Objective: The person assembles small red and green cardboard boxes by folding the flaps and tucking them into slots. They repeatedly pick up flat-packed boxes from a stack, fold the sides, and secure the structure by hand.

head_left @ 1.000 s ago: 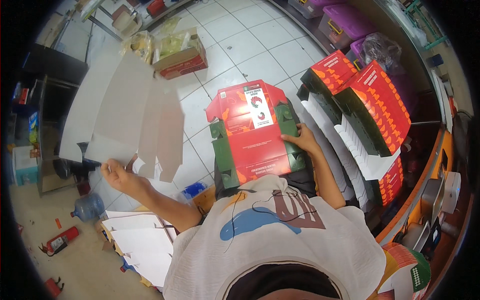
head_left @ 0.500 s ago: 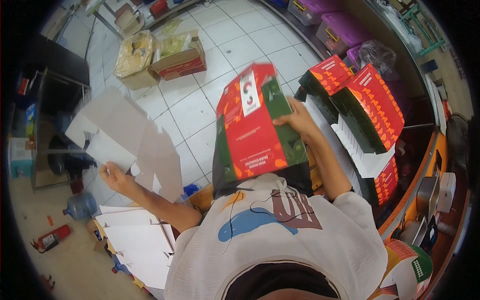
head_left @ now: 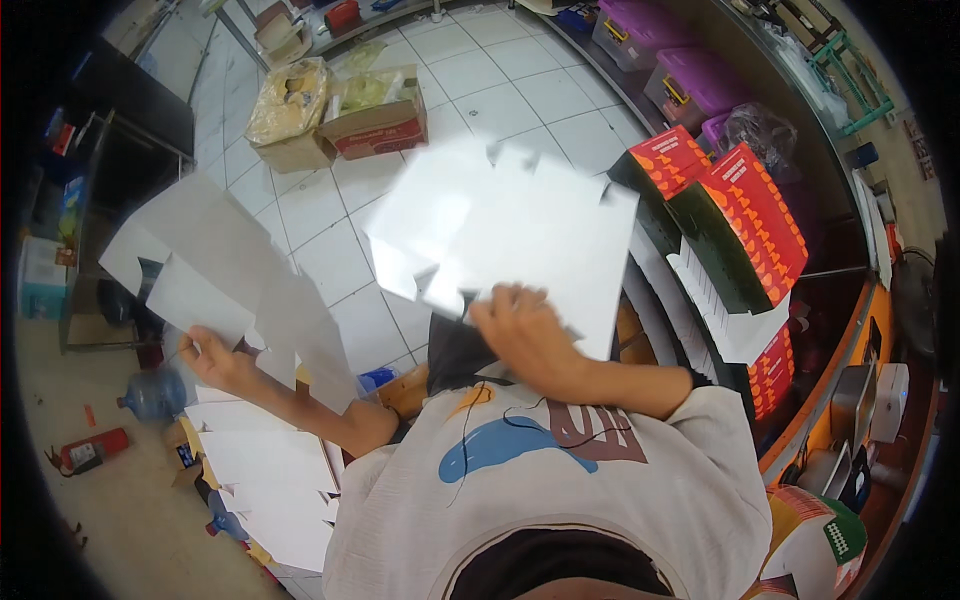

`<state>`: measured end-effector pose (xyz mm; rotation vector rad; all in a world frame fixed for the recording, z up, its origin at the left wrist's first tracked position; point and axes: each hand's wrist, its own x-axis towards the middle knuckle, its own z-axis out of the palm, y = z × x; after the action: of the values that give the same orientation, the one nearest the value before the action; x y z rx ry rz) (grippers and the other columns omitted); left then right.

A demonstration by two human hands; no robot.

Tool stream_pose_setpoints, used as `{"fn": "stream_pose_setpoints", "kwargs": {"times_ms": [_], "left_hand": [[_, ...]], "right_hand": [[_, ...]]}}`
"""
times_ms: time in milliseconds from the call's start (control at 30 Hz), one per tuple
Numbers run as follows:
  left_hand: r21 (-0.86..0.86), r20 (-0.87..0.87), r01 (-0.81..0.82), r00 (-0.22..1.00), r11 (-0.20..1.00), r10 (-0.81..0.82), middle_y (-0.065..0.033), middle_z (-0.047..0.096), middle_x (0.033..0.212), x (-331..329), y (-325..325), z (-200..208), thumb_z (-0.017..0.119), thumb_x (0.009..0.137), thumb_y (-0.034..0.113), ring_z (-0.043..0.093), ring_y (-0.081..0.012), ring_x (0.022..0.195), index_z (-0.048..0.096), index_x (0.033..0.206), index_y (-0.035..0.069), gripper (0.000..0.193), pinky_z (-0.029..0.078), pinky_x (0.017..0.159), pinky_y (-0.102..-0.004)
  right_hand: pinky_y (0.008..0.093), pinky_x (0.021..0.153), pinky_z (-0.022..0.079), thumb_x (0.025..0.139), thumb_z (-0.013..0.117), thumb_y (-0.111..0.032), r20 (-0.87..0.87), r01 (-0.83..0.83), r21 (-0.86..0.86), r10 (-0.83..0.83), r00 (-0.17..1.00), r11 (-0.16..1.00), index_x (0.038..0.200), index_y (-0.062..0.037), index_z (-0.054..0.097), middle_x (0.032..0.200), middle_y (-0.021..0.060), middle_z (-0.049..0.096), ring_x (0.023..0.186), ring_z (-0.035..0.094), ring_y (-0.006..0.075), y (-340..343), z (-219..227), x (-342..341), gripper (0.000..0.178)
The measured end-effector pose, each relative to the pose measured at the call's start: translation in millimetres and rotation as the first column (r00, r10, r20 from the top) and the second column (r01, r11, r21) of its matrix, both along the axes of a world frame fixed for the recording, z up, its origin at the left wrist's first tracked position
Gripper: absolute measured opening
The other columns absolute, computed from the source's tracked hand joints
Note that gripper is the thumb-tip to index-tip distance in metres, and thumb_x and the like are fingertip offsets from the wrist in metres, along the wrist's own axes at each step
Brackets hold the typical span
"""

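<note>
My left hand [head_left: 215, 358] is closed at the near edge of a pale, flat-cut cardboard box blank [head_left: 200, 250], which slants up on the left and reaches back along my forearm. In front of my lap, my right hand [head_left: 530, 338] grips a second flat box blank [head_left: 540, 235] by its near edge, with the fingers curled over its white face. That blank is slightly blurred, and its printed side is turned out of sight. Beside my left forearm lies a stack of white cardboard blanks [head_left: 265, 490].
Red and green boxes [head_left: 745, 225] stand at the right beside a shelf with purple-lidded bins [head_left: 700, 75]. Two cartons [head_left: 375, 125] sit on the tiled floor ahead. A water bottle [head_left: 155, 393] and a fire extinguisher [head_left: 92, 450] are at far left.
The blank in my right hand has turned over, from its red and green printed side to its white side. My right hand has moved left and nearer. My left hand shifted slightly left.
</note>
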<state>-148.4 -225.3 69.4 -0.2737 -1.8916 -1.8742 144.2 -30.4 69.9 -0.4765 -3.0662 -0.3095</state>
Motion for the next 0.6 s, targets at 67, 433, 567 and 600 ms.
{"fn": "stream_pose_setpoints", "kwargs": {"times_ms": [67,433,567,600], "left_hand": [[0.024,-0.011,0.033,0.999,0.999,-0.033,-0.0112,0.058,0.094,14,28,10,0.057,0.094,0.031,0.058,-0.0172,0.081,0.048,0.109,0.001,0.035,0.052,0.062,-0.0262],[0.035,-0.058,0.140,0.989,0.990,-0.138,-0.0027,0.054,0.082,-2,1,-19,0.063,0.091,0.027,0.051,-0.0109,0.077,0.050,0.102,0.005,0.028,0.045,0.071,-0.0245],[0.051,-0.068,0.312,0.949,0.949,-0.308,-0.0009,0.055,0.077,3,26,-14,0.057,0.095,0.020,0.050,-0.0065,0.068,0.048,0.105,0.006,0.019,0.041,0.057,-0.0168],[0.059,-0.038,0.325,0.946,0.944,-0.323,-0.0009,0.056,0.077,7,31,-12,0.056,0.095,0.019,0.050,-0.0058,0.067,0.048,0.105,0.006,0.019,0.040,0.057,-0.0161]], "right_hand": [[0.0370,0.055,0.051,0.074,0.059,-0.005,0.130,-0.001,-0.394,0.057,0.990,0.919,0.092,-0.0023,0.053,0.089,0.0165,0.052,0.071,0.061,0.0283,-6,-82,3,0.019],[0.0413,0.091,0.043,0.065,0.071,-0.061,-0.070,0.155,-0.612,-0.248,0.966,0.775,0.111,-0.0075,0.061,0.119,0.0162,0.057,0.111,0.053,0.0306,152,-140,-19,0.072],[0.0401,0.093,0.043,0.058,0.079,-0.053,0.275,0.457,-0.631,-0.370,0.887,0.627,0.117,0.0014,0.058,0.115,0.0226,0.058,0.108,0.055,0.0340,222,-153,-14,0.083],[0.0399,0.092,0.043,0.057,0.079,-0.052,0.265,0.456,-0.714,-0.398,0.878,0.531,0.115,0.0025,0.058,0.114,0.0225,0.059,0.106,0.056,0.0336,222,-153,-13,0.082]]}}
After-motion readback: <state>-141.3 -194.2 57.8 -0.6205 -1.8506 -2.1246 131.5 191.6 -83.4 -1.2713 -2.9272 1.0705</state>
